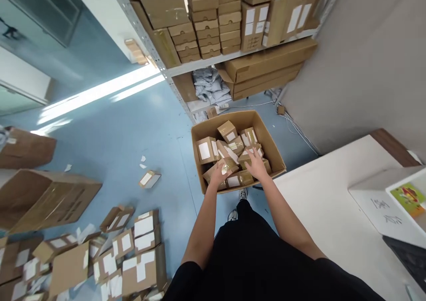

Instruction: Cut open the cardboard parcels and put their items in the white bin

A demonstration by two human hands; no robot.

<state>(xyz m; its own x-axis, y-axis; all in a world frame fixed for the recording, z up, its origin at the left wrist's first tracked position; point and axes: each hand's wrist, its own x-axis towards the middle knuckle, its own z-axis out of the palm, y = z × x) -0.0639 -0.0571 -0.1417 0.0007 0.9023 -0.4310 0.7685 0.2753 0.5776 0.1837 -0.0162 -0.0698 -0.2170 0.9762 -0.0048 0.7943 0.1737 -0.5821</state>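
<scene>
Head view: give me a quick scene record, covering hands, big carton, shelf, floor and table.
left hand: at a small box in the carton; grip unclear
right hand: fingers spread over small boxes
big carton: open-topped, holding many small boxes
shelf: stacked cartons; grey packages below
floor: box pile, lower left
table: white box on it

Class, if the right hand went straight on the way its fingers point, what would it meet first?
Probably the small brown cardboard box just under the right hand's fingertips; whether they already touch it is hard to judge from this view.
</scene>
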